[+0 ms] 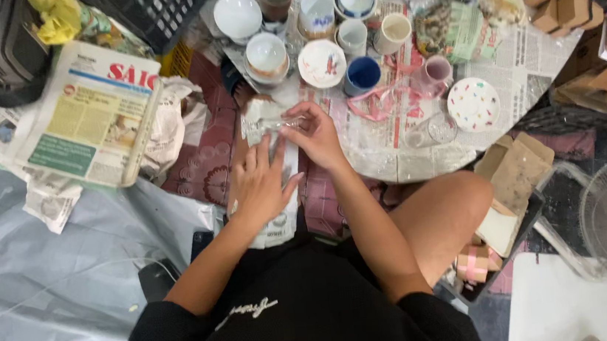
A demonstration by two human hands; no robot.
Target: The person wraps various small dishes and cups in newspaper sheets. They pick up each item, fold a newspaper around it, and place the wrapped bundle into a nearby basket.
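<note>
- Glass (pixel 274 124), small and clear, lies on its side on a sheet of newspaper (pixel 278 217), pinched by the right hand (pixel 317 136).
- Left hand (pixel 260 182) lies flat and spread on that sheet, just below the glass.
- Beyond the glass stand a blue cup (pixel 362 74) and speckled saucer (pixel 473 104).

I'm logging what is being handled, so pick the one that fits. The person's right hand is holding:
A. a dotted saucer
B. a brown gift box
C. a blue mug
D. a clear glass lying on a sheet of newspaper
D: the right hand grips a clear glass that lies on its side on a sheet of newspaper, while the left hand presses flat on that sheet.
</note>
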